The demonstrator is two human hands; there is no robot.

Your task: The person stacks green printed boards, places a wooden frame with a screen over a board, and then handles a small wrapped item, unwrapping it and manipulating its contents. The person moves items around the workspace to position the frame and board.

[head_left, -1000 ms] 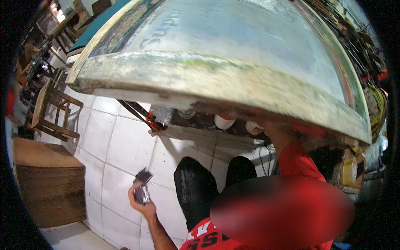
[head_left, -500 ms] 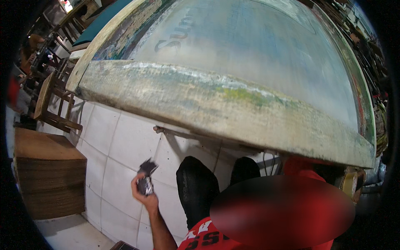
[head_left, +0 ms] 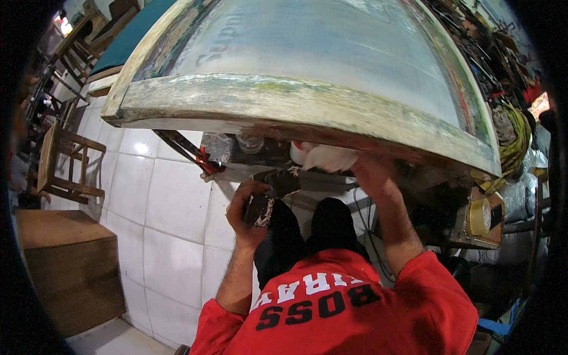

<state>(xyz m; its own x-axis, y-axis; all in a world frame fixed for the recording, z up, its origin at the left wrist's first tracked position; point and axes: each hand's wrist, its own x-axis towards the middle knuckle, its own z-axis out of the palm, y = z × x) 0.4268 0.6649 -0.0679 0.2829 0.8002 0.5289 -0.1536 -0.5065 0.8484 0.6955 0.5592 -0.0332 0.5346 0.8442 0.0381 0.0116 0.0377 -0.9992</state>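
Note:
My left hand point(head_left: 247, 201) is closed round a dark brown block-like piece point(head_left: 259, 212) with pale, flaky smears. A second dark, smeared flap point(head_left: 284, 182) sticks out beyond its fingers; I cannot tell whether the two are one thing. My right hand point(head_left: 374, 177) reaches under the front edge of the table point(head_left: 296, 97), its fingers mostly hidden by shadow and the frame. Right beside those fingers is a blurred whitish, cloth-like thing point(head_left: 330, 158); whether they grip it does not show. A white container with a red part point(head_left: 297, 152) stands next to it.
The table's worn wooden rim surrounds a pale blue panel. Below it are a clear round container point(head_left: 250, 143) and a red-handled tool point(head_left: 207, 163). A wooden stool point(head_left: 71, 160) and stacked brown boards point(head_left: 68, 260) stand left. A yellow tape roll point(head_left: 479, 216) sits right.
My left hand, holding the dark piece, has moved right and up, closer to the table edge. My right hand has come into view under the edge. The view has shifted, showing items beneath the table.

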